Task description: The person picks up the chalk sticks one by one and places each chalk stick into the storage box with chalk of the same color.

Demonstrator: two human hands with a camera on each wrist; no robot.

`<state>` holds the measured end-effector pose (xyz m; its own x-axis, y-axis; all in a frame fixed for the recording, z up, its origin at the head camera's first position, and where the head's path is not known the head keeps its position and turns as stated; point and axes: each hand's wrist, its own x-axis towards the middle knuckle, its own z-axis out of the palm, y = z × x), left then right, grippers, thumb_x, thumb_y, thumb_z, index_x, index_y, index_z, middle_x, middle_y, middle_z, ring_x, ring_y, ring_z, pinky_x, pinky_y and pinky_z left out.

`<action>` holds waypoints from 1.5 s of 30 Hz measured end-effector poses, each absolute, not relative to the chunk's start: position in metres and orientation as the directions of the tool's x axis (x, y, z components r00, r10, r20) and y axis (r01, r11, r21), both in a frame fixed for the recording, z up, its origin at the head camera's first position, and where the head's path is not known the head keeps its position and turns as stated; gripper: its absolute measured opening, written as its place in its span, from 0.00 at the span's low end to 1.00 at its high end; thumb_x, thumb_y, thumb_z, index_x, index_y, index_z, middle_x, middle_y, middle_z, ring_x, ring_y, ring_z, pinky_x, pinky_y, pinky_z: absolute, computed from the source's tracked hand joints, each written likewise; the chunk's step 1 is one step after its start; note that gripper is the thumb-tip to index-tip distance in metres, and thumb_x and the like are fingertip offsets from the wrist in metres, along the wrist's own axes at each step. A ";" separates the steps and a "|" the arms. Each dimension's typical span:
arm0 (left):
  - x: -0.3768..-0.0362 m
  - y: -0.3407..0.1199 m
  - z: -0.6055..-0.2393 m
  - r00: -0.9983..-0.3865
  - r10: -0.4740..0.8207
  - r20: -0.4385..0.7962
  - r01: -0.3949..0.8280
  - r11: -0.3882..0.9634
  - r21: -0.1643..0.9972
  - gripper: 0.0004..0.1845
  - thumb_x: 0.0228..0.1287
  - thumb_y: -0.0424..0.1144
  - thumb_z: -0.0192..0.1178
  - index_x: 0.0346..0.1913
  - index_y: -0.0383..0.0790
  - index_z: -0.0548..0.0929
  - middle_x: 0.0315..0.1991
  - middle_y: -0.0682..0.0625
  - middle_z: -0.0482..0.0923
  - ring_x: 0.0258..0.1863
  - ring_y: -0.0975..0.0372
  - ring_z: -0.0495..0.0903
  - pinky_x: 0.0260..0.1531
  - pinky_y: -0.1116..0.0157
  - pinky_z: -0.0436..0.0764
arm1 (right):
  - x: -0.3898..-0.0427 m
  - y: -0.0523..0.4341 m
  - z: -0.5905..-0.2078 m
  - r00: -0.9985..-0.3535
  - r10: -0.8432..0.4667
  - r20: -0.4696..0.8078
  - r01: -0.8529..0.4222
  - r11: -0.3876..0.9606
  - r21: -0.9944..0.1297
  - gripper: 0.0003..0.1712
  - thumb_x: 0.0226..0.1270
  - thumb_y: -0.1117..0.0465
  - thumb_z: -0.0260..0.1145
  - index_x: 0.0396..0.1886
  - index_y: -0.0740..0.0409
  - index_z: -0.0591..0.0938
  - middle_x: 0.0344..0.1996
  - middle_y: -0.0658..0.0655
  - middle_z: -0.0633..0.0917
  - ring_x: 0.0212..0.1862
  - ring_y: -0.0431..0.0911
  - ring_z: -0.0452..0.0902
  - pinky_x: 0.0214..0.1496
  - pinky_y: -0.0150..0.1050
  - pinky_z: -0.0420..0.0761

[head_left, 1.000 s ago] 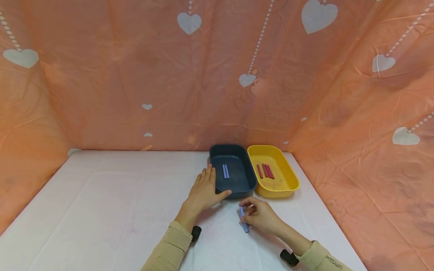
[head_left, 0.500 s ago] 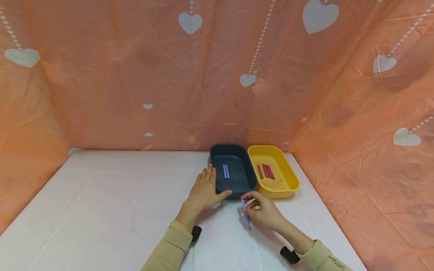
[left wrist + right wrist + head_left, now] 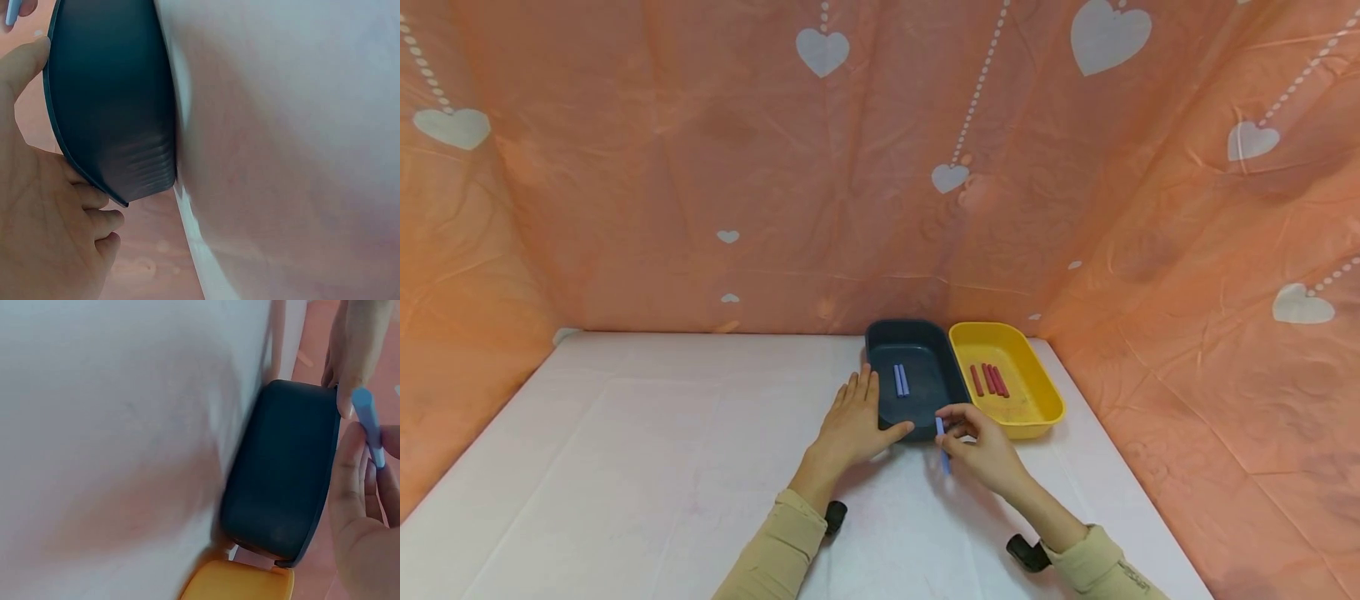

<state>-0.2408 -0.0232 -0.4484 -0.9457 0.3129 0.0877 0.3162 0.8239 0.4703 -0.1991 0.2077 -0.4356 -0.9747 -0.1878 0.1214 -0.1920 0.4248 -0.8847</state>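
My right hand (image 3: 973,446) pinches a blue stick (image 3: 942,443) at the near rim of the dark blue tray (image 3: 951,379); the same blue stick (image 3: 369,425) shows between its fingers in the right wrist view. Two blue sticks (image 3: 900,379) lie inside that tray. My left hand (image 3: 852,421) rests flat on the table against the tray's left side, thumb at its near corner; the left wrist view shows the left hand (image 3: 37,206) touching the tray's outer wall (image 3: 112,106).
A yellow tray (image 3: 1037,392) with several red sticks (image 3: 988,379) stands right of the blue one. Both sit at the back right of a white table (image 3: 647,450), enclosed by an orange heart-patterned curtain (image 3: 775,167).
My right hand has carried the blue stick forward from the table in front of the tray up to the tray's near rim. The left hand has stayed in place.
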 end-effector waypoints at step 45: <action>-0.242 -0.024 -0.448 -0.941 0.324 0.099 0.331 0.816 0.474 0.58 0.68 0.70 0.58 0.81 0.27 0.52 0.83 0.34 0.44 0.82 0.42 0.47 0.80 0.48 0.49 | -0.280 0.186 -0.425 -0.981 -0.101 0.168 -0.196 0.506 -0.840 0.21 0.71 0.65 0.71 0.61 0.63 0.82 0.50 0.63 0.84 0.36 0.49 0.80 0.38 0.30 0.82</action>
<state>-0.2417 -0.0244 -0.4481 -0.9408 0.3241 0.0991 0.3310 0.8161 0.4738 -0.2802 0.1863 -0.4249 -0.9806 -0.1009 0.1680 -0.1960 0.5056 -0.8402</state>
